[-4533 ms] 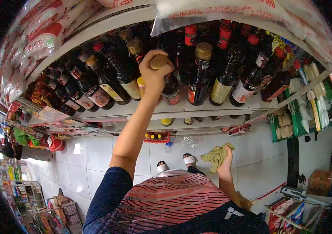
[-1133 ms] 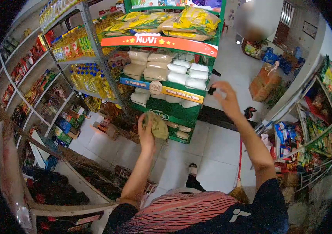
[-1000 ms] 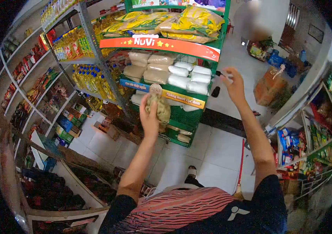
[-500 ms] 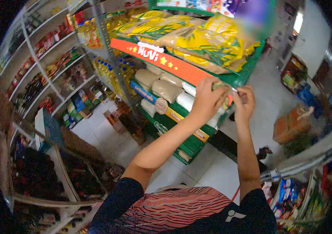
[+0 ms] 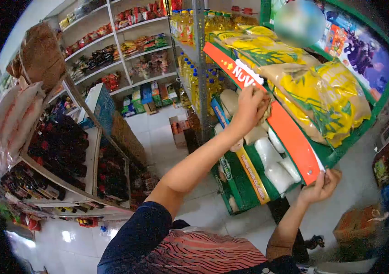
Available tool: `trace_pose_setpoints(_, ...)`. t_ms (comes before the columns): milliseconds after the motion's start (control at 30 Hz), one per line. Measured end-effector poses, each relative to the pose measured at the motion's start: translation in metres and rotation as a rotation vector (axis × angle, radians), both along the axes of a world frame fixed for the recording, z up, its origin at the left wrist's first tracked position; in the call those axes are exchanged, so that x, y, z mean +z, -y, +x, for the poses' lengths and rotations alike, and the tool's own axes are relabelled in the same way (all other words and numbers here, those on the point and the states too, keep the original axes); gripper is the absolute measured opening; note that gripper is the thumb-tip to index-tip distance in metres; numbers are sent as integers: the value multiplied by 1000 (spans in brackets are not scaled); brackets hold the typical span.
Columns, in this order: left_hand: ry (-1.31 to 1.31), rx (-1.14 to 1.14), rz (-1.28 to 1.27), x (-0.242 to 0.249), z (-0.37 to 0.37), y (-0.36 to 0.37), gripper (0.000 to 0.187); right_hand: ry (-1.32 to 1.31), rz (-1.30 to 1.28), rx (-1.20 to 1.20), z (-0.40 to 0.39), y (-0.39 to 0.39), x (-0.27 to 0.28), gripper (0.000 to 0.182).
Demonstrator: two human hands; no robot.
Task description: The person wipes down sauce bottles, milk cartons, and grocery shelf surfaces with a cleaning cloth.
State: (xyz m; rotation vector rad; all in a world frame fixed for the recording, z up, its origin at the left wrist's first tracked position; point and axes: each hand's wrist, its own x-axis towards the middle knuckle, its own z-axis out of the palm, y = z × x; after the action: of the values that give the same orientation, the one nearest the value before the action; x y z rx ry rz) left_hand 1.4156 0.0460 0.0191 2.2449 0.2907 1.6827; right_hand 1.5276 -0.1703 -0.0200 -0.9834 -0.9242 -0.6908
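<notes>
An orange NuVi strip [image 5: 292, 137] runs along the front edge of a green shelf stand [image 5: 346, 148]. My left hand [image 5: 251, 109] is closed at the strip's middle, around a small greenish roll whose details are hard to make out. At the strip's lower right end, my right hand [image 5: 320, 185] pinches the corner, with thumb and fingers together. Yellow and green bags [image 5: 336, 100] lie on the shelf above the strip. Under it sit white bags [image 5: 272, 166] and tan bags, behind a yellow label strip [image 5: 253, 176].
Bottles of yellow oil [image 5: 193, 84] stand on a metal rack behind the stand. Wall shelves [image 5: 128, 57] with packets are at the back left. A wooden-framed shelf unit [image 5: 95, 160] stands at left. A cardboard box [image 5: 356, 223] is on the floor at right.
The view has turned, so the stand appears farther right. My hands, earlier close together near the strip's right end, are now apart, the left at its middle, the right at its end corner.
</notes>
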Motion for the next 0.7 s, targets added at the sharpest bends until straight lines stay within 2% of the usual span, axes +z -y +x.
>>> trace_pose_setpoints(100, -23, 133, 74, -3, 3, -37, 17, -14, 54, -51, 3, 1, -5, 11)
trace_pose_setpoints(233, 16, 212, 35, -2, 0, -82, 15, 35, 72, -117, 5, -2, -6, 12)
trace_pose_setpoints(300, 7, 215, 25, -3, 1, -108, 14, -133, 104, -172, 5, 2, -12, 19)
trace_pose_setpoints(333, 0, 225, 26, -2, 1, -120, 14, -131, 94, -182, 12, 8, -20, 19)
trace_pose_setpoints(400, 23, 197, 8, -1, 1, -145, 14, 136, -91, -593, 28, 19, -34, 26)
trace_pose_setpoints(433, 33, 230, 13, -1, 1, -159, 14, -104, 153, -220, 17, 10, -25, 30)
trace_pose_setpoints(467, 50, 262, 19, 1, 2, -175, 14, -89, 154, -238, 18, 9, -24, 30)
trace_pose_setpoints(533, 27, 294, -3, 0, 4, -215, 16, 470, -141, -846, 25, 21, -28, 29)
trace_pose_setpoints(567, 23, 320, -6, 1, 4, -233, 16, -36, -35, -534, 25, 23, -33, 27)
trace_pose_setpoints(600, 13, 347, -11, 1, 3, -250, 16, -28, -39, -551, 28, 23, -32, 27)
trace_pose_setpoints(667, 30, 387, 19, 2, 3, -283, 15, 487, -144, -908, 22, 18, -21, 28)
trace_pose_setpoints(700, -14, 408, 9, 3, 1, -296, 14, 503, -182, -885, 12, 13, -16, 34)
